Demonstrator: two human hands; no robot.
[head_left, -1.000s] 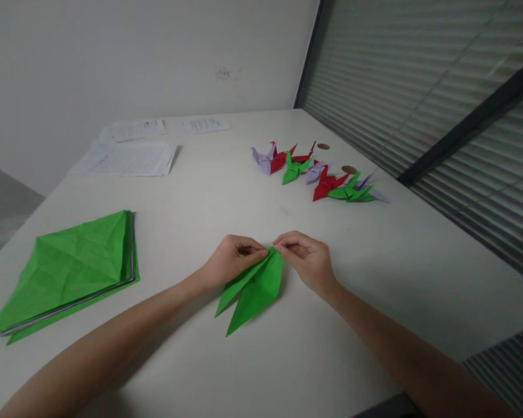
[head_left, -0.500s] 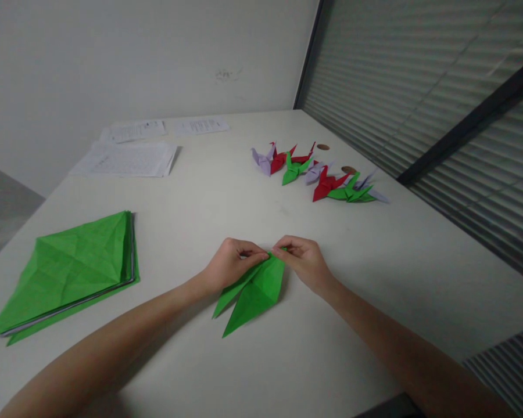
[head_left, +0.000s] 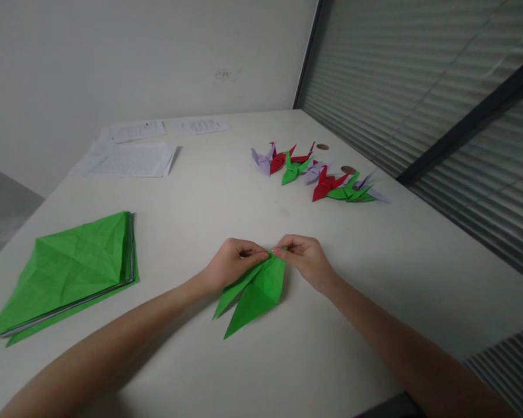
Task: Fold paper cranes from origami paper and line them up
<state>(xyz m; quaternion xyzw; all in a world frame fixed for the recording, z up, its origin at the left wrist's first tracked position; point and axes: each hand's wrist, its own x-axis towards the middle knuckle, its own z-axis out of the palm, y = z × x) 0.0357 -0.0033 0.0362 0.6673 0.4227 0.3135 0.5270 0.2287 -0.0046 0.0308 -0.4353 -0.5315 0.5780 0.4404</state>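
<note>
A partly folded green origami paper [head_left: 261,290] lies low over the table, its two pointed flaps aimed toward me and to the left. At its far edge, my left hand [head_left: 235,261] pinches the paper between thumb and fingers. Close beside those fingertips, my right hand [head_left: 303,258] pinches the far right corner of the same sheet. The fingers hide the small part of the paper that they grip.
To the left rests a stack of creased green sheets [head_left: 78,261] with a pale layer in it. Several red, green and lilac paper cranes [head_left: 326,184] sit at the back right, near two round table holes [head_left: 347,169]. Printed papers [head_left: 131,159] lie at the back left. Window blinds [head_left: 440,104] border the right.
Both hands stay pinched on the green paper in nearly the same place. Its lower points have shifted very slightly toward me and right.
</note>
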